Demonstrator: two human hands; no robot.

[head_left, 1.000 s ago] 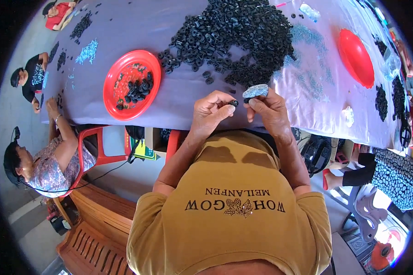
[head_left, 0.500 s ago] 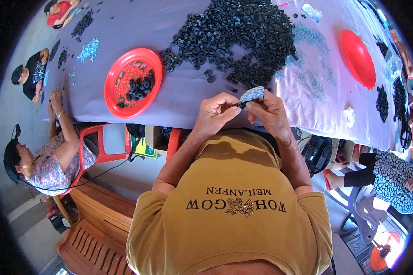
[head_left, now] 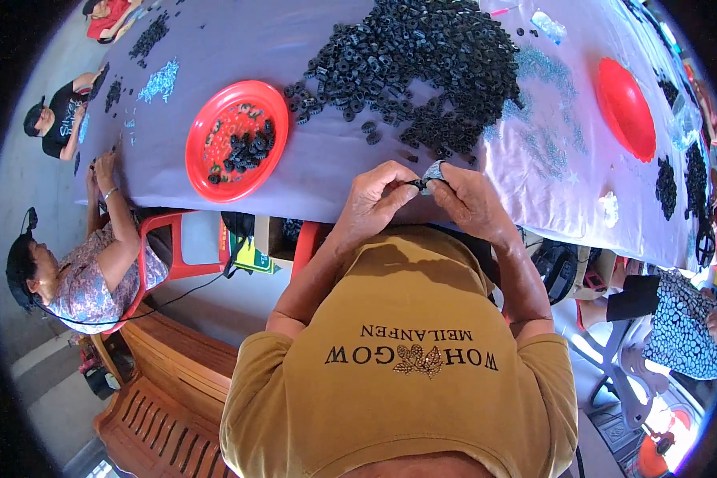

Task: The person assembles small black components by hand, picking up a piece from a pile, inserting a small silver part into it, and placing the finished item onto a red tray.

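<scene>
Head view, hands: left hand [head_left: 374, 201] and right hand [head_left: 472, 205] are meeting at the near table [head_left: 334, 171] edge, forearms rising from the lower frame and converging above the mustard shirt [head_left: 398, 374]. Left fingers are curling in, thumb and forefinger pinching a small black ring [head_left: 417, 184]. Right fingers are pressing together around a grey-blue piece [head_left: 433, 171], which is touching the ring between the two hands, just short of the black heap.

Hard to make out: the grey-blue piece is mostly lying hidden behind the right fingers; its shape cannot be told. How ring and piece are joining cannot be told.

Containers: a red plate [head_left: 203, 155] is sitting left of the hands, holding a small cluster of black rings. A second red plate [head_left: 625, 107] is sitting far right, tilted by the lens, contents not showing. A large heap of rings [head_left: 422, 64] is lying loose on the cloth beyond the hands. Another person [head_left: 80, 275] is sitting at left, arms reaching onto the table.
</scene>
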